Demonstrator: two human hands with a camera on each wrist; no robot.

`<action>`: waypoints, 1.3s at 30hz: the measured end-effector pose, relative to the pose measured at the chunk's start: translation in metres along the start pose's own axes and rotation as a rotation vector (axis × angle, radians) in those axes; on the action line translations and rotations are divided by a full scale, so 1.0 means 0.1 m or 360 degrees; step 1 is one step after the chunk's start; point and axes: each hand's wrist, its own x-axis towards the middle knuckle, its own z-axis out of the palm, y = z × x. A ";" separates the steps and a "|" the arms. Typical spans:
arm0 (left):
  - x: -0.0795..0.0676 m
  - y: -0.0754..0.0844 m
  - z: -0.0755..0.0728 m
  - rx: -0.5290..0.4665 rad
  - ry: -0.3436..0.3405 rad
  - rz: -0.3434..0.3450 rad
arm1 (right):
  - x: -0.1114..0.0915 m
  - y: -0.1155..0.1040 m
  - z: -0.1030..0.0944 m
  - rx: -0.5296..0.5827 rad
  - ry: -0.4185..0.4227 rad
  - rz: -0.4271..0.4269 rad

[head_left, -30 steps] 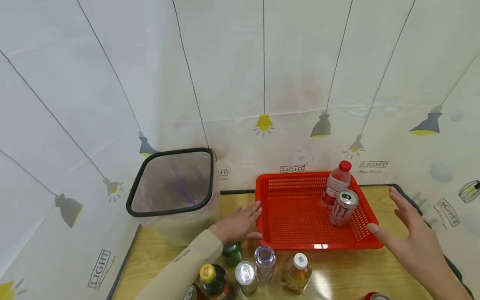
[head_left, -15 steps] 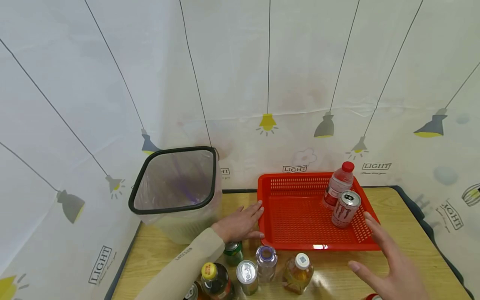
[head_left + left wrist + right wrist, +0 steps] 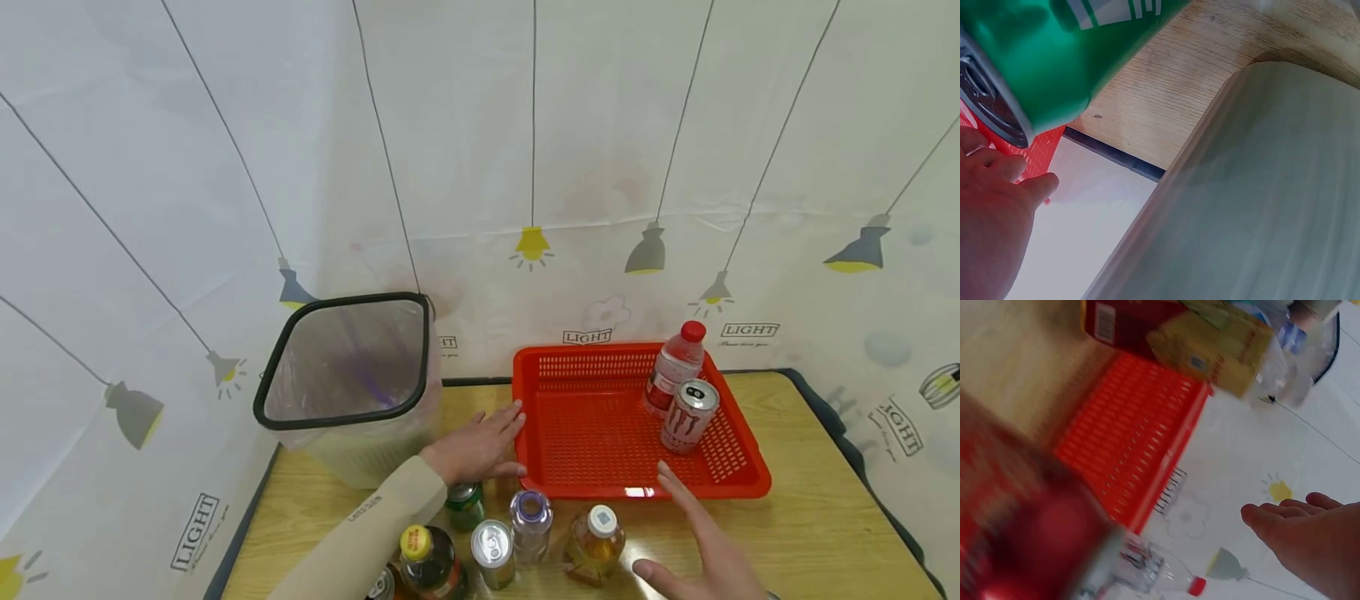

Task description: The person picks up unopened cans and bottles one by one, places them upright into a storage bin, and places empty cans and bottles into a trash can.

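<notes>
My left hand (image 3: pixel 476 450) lies with fingers extended against the left rim of a red plastic basket (image 3: pixel 585 450). A green can (image 3: pixel 465 508) stands just below that wrist and looms large in the left wrist view. Inside the basket, on its right side, are a red-capped bottle (image 3: pixel 672 367) and a pink drink can (image 3: pixel 688 421). My right hand (image 3: pixel 708 550) is in front of the basket, thumb and fingers spread, holding nothing. Nearest to it on the left is a white-capped bottle of amber drink (image 3: pixel 595 546). A blurred red can (image 3: pixel 1022 512) fills the right wrist view's lower left.
A bin (image 3: pixel 375 450) with a black rim and clear liner stands left of the basket. Along the front are a yellow-capped dark bottle (image 3: pixel 435 567), a silver-topped can (image 3: pixel 493 554) and a clear bottle with a purple ring (image 3: pixel 531 527). A printed white sheet (image 3: pixel 465 167) backs the table.
My right hand has swept leftward and down, from beside the basket's right side to near the amber bottle. The left hand stays at the basket's left rim.
</notes>
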 end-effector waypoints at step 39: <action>0.03 -0.01 0.03 0.0018 0.0015 -0.0009 | 0.24 0.07 0.85 0.0029 0.0111 -0.0072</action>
